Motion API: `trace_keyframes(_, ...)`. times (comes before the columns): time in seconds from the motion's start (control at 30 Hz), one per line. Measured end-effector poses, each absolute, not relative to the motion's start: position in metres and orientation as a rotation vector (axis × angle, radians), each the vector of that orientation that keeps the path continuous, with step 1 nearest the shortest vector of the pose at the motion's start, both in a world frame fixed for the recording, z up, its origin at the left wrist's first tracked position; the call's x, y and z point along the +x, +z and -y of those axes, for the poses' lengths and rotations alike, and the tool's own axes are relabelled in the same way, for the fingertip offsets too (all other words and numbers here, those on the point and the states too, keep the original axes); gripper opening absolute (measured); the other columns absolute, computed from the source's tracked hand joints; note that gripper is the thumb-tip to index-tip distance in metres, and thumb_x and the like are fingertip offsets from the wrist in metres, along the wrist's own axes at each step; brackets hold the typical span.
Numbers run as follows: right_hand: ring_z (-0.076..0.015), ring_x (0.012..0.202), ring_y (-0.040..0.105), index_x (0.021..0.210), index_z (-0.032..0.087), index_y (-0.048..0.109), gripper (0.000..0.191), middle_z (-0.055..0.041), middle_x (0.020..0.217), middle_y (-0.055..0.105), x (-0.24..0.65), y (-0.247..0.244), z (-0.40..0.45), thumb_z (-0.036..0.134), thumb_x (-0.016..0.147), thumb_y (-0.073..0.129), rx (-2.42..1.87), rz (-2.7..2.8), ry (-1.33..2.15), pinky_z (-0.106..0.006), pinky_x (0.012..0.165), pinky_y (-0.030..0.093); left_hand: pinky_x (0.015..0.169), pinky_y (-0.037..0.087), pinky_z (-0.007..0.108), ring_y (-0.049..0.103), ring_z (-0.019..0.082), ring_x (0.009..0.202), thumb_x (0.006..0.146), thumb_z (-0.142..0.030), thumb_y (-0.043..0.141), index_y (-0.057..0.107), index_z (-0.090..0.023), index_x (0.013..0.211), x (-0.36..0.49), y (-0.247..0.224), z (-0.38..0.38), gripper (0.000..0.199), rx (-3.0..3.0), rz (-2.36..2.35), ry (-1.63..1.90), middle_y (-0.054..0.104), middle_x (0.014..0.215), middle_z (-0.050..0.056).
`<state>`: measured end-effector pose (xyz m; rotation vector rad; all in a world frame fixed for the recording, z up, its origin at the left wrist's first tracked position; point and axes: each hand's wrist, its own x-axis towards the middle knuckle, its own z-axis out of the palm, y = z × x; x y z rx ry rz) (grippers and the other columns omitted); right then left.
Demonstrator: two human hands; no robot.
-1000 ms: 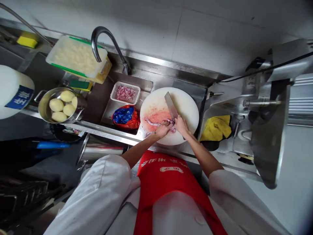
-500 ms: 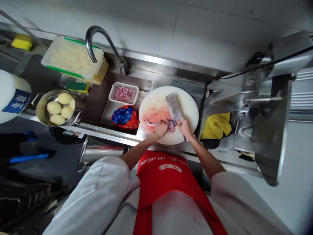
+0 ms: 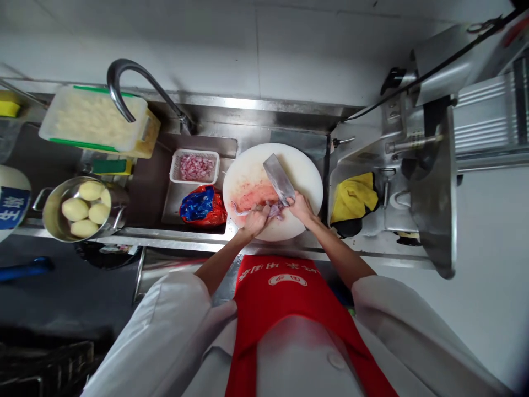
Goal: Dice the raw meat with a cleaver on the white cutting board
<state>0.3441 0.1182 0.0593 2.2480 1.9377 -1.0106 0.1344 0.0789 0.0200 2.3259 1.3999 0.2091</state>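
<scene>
A round white cutting board lies in front of me, its middle smeared red. My right hand is closed on a cleaver, whose broad blade tilts up and to the left over the board. My left hand presses closed fingers on a pinkish strip of raw meat. One thin end of the strip sticks out left of that hand; the other lies beneath the cleaver's near end. My fingers hide the middle of the meat.
In the sink to the left are a white basket of chopped meat and a red-and-blue plastic bag. A pot of peeled potatoes stands beyond. A faucet arches above. At right are a yellow cloth and a slicing machine.
My view has turned, so the counter's things appear farther left. Both hands stay on the board, the left on the meat and the right on the cleaver.
</scene>
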Motion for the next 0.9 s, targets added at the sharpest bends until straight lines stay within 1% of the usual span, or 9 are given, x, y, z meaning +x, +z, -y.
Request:
trace_keyframes(0.17, -0.0259, 0.103, 0.069, 0.122, 0.016, 0.059, 0.033, -0.0137, 0.111, 0.073, 0.342, 0.056, -0.114, 0.036, 0.096, 0.055, 2.232, -1.978, -1.015, -0.029, 0.083, 0.050, 0.088, 0.048, 0.040, 0.061, 0.029, 0.093, 0.098, -0.034, 0.045, 0.059, -0.016, 0.105, 0.130, 0.030, -0.070, 0.024, 2.324, -1.397, 0.257, 0.067, 0.095, 0.014)
trace_keyframes(0.3, -0.0267, 0.104, 0.069, 0.123, 0.015, 0.058, 0.038, -0.0144, 0.111, 0.073, 0.343, 0.053, -0.115, 0.039, 0.094, 0.061, 2.221, -2.031, -1.057, -0.029, 0.083, 0.051, 0.084, 0.048, 0.040, 0.057, 0.029, 0.092, 0.092, -0.034, 0.053, 0.058, -0.018, 0.098, 0.094, 0.054, -0.065, 0.018, 2.298, -1.528, 0.358, 0.064, 0.092, 0.013)
trace_keyframes(0.43, -0.0264, 0.103, 0.070, 0.119, 0.016, 0.060, 0.037, -0.0140, 0.109, 0.073, 0.346, 0.053, -0.118, 0.042, 0.093, 0.063, 2.217, -2.071, -1.062, -0.029, 0.081, 0.051, 0.084, 0.046, 0.040, 0.055, 0.026, 0.085, 0.085, -0.031, 0.059, 0.053, -0.020, 0.082, 0.038, 0.089, -0.064, 0.014, 2.173, -1.759, 0.564, 0.058, 0.080, 0.008)
trace_keyframes(0.5, -0.0263, 0.103, 0.070, 0.119, 0.016, 0.061, 0.039, -0.0140, 0.109, 0.074, 0.350, 0.055, -0.122, 0.044, 0.092, 0.064, 2.207, -2.080, -1.069, -0.028, 0.081, 0.051, 0.085, 0.046, 0.037, 0.055, 0.022, 0.080, 0.083, -0.030, 0.061, 0.052, -0.020, 0.079, 0.017, 0.107, -0.062, 0.014, 2.044, -1.838, 0.751, 0.057, 0.076, 0.004)
trace_keyframes(0.57, -0.0268, 0.104, 0.069, 0.119, 0.014, 0.061, 0.039, -0.0156, 0.110, 0.073, 0.356, 0.057, -0.128, 0.042, 0.093, 0.063, 2.232, -2.056, -1.038, -0.028, 0.081, 0.051, 0.083, 0.046, 0.032, 0.056, 0.019, 0.078, 0.082, -0.031, 0.064, 0.055, -0.019, 0.083, 0.009, 0.125, -0.063, 0.015, 1.874, -1.845, 0.978, 0.058, 0.077, 0.002)
trace_keyframes(0.63, -0.0283, 0.105, 0.068, 0.119, 0.012, 0.061, 0.037, -0.0186, 0.113, 0.072, 0.363, 0.059, -0.134, 0.039, 0.094, 0.059, 2.286, -2.011, -0.964, -0.030, 0.083, 0.050, 0.081, 0.047, 0.028, 0.058, 0.017, 0.082, 0.082, -0.034, 0.068, 0.057, -0.018, 0.090, 0.014, 0.144, -0.068, 0.021, 1.698, -1.753, 1.205, 0.062, 0.083, 0.001)
trace_keyframes(0.77, -0.0302, 0.109, 0.067, 0.121, 0.010, 0.061, 0.038, -0.0215, 0.114, 0.070, 0.370, 0.062, -0.141, 0.037, 0.095, 0.056, 2.334, -1.940, -0.889, -0.033, 0.086, 0.050, 0.088, 0.049, 0.027, 0.062, 0.016, 0.094, 0.077, -0.042, 0.078, 0.060, -0.019, 0.097, 0.045, 0.175, -0.092, 0.035, 1.446, -1.426, 1.567, 0.064, 0.099, 0.003)
trace_keyframes(0.83, -0.0289, 0.109, 0.067, 0.122, 0.011, 0.061, 0.037, -0.0203, 0.115, 0.071, 0.369, 0.065, -0.140, 0.036, 0.096, 0.054, 2.327, -1.924, -0.897, -0.032, 0.086, 0.049, 0.091, 0.049, 0.028, 0.063, 0.017, 0.097, 0.076, -0.044, 0.080, 0.060, -0.020, 0.102, 0.060, 0.178, -0.102, 0.041, 1.354, -1.295, 1.674, 0.064, 0.103, 0.004)
trace_keyframes(0.9, -0.0275, 0.109, 0.067, 0.122, 0.011, 0.061, 0.035, -0.0191, 0.115, 0.071, 0.369, 0.069, -0.138, 0.035, 0.096, 0.053, 2.324, -1.922, -0.901, -0.031, 0.085, 0.049, 0.091, 0.049, 0.029, 0.063, 0.017, 0.097, 0.075, -0.044, 0.080, 0.059, -0.020, 0.106, 0.069, 0.165, -0.104, 0.044, 1.287, -1.240, 1.693, 0.063, 0.105, 0.004)
